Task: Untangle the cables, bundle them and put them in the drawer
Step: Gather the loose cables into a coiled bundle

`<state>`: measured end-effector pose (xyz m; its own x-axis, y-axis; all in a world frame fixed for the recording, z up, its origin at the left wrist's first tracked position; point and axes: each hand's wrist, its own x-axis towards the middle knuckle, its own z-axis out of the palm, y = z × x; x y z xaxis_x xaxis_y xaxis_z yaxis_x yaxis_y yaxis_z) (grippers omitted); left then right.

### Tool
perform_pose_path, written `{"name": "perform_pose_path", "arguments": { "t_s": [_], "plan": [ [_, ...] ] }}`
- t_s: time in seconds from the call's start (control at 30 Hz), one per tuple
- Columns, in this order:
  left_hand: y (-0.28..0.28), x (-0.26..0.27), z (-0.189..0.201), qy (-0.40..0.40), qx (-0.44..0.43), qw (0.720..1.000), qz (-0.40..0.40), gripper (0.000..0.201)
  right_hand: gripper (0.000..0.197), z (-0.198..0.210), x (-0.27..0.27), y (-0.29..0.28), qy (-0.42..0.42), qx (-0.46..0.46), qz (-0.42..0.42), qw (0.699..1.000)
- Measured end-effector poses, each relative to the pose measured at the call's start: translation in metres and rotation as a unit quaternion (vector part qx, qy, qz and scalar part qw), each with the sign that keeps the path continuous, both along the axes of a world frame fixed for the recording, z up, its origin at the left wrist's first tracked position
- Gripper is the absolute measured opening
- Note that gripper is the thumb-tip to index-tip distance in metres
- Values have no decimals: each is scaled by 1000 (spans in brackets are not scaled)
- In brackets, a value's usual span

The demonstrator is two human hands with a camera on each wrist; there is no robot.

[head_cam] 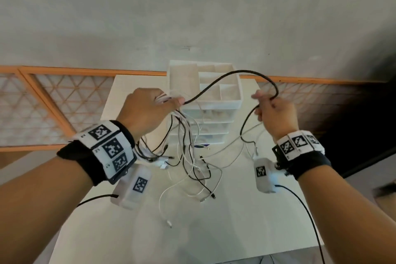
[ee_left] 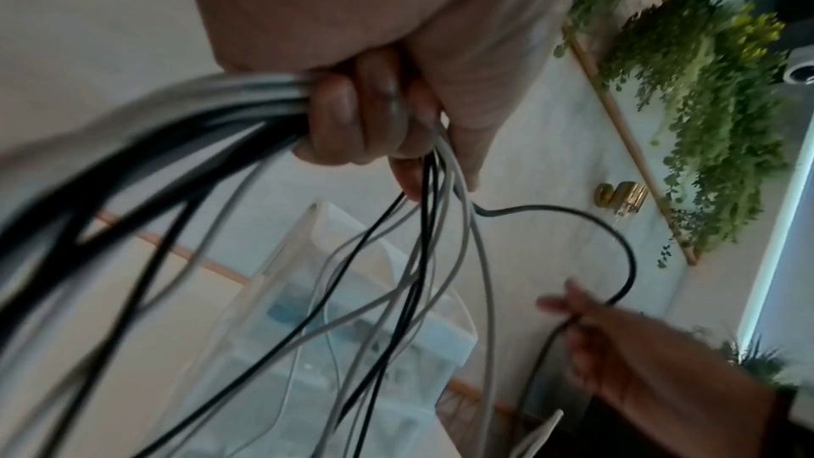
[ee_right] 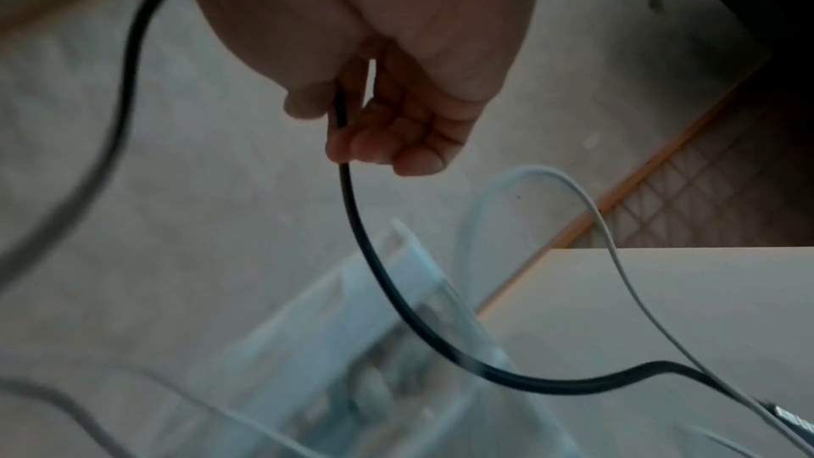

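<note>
The left hand [head_cam: 150, 107] clenches the cable bunch [head_cam: 188, 156]; the right hand [head_cam: 276, 113], at 3 o'clock, pinches the black cable [head_cam: 225, 79]; pulling hard could tighten knots below, or drag plugs off the tabletop [head_cam: 246, 231].

Your table [head_cam: 246, 231] runs out toward 12 o'clock, with the drawer unit [head_cam: 216, 113] standing at its far edge against the wall [head_cam: 192, 6]. The tangle of cables [head_cam: 192, 167] lies on the table just before the unit. Your left hand [head_cam: 147, 109] hangs above it at 10 o'clock, your right hand [head_cam: 276, 111] at 2 o'clock, one cable [head_cam: 235, 73] arching between them over the unit's top tray [head_cam: 240, 96].
</note>
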<state>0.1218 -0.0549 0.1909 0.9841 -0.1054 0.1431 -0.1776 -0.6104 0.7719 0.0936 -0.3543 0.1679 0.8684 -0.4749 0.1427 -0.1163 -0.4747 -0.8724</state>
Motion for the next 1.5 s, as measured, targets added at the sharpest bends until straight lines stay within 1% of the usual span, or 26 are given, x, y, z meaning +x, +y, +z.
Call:
{"name": "perform_pose_path", "arguments": {
  "t_s": [0.07,0.13,0.23,0.33,0.4,0.47,0.5,0.53,0.57,0.6,0.67,0.7,0.77,0.83,0.87,0.93,1.0,1.1,1.13,1.2,1.27,1.33,1.4,1.43,1.47,1.5],
  "plan": [
    [-3,-1,-6,15,51,998,25,62,24,14,6,-3,-91,46,-38,994],
    [-1,-2,-10,34,75,996,46,59,20,16,8,-11,-132,61,-80,986],
    [8,-1,-12,49,74,993,77,59,14,7,1,-20,-125,-13,-150,981],
    [15,5,-9,69,23,992,100,56,9,-3,-10,-19,-93,-86,-158,979],
    [18,9,-6,93,-76,988,96,51,13,-13,-16,-19,-35,-104,-140,984],
    [17,9,-2,113,-148,979,87,43,34,-34,-22,-22,97,-140,-72,983],
    [15,8,0,120,-166,976,79,38,46,-47,-26,-20,195,-185,-10,963],
    [13,7,3,127,-177,974,66,36,53,-57,-31,-15,276,-235,53,930],
    [11,4,5,133,-186,972,49,35,57,-63,-32,-10,309,-274,95,906],
    [7,2,7,141,-194,970,32,35,56,-61,-32,-2,288,-282,124,907],
    [-1,-3,10,159,-204,966,5,36,49,-45,-30,23,119,-210,174,955],
    [-5,-4,11,163,-203,966,-3,36,45,-30,-29,43,32,-155,207,965],
    [-15,-7,15,160,-192,968,-22,35,45,-3,-30,82,-64,-104,276,953],
    [-23,-10,17,146,-170,973,-45,35,34,6,-26,113,-124,-106,293,942],
    [-25,-12,17,138,-153,977,-53,39,22,5,-23,120,-133,-98,290,943],
    [-24,-15,18,124,-101,985,-57,53,9,-3,-14,117,-86,-91,303,945],
    [-17,-16,19,128,-57,989,-41,64,25,-19,-7,99,-17,-148,314,938],
    [-2,-14,19,136,20,990,-38,73,57,-43,2,64,61,-224,232,945],
    [1,-14,18,139,54,987,-51,73,63,-51,5,54,82,-223,201,950],
    [2,-14,14,162,85,980,-74,65,57,-56,7,42,101,-227,162,955],
    [1,-12,8,199,83,973,-77,61,40,-49,8,40,41,-210,126,969],
    [-1,-8,1,227,100,967,-64,57,13,-34,9,45,-76,-146,74,984],
    [-2,-4,-3,232,101,967,-38,54,7,-22,10,45,-160,-168,32,972],
    [-1,-1,-2,222,81,971,-23,52,11,-21,11,40,-162,-206,16,965],
    [1,2,0,210,38,977,-7,51,17,-25,11,32,-110,-251,6,962],
    [5,4,5,199,-23,980,10,49,23,-33,8,23,-7,-292,5,956]
  ]
}}
